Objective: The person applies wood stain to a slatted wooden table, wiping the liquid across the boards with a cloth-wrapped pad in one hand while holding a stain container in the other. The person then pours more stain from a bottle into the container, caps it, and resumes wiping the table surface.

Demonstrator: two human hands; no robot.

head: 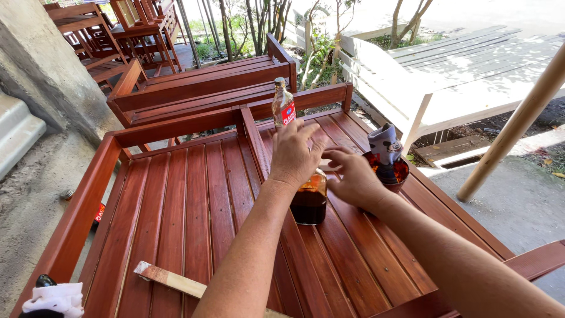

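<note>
Dark-filled bottle (309, 200) under left hand (292, 154), right hand (353, 176)

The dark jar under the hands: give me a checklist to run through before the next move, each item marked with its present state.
1. Jar of dark liquid upright on the red slatted surface: ok.
2. Left hand on the jar's top: ok.
3. Right hand touching the jar: cannot tell, its fingers reach toward the top.
4. Lid on or off: cannot tell, hidden by the left hand.
5. Clear bottle standing apart behind the hands: ok.
6. Bowl with cloth clear of the right hand: not ok, very close.
</note>
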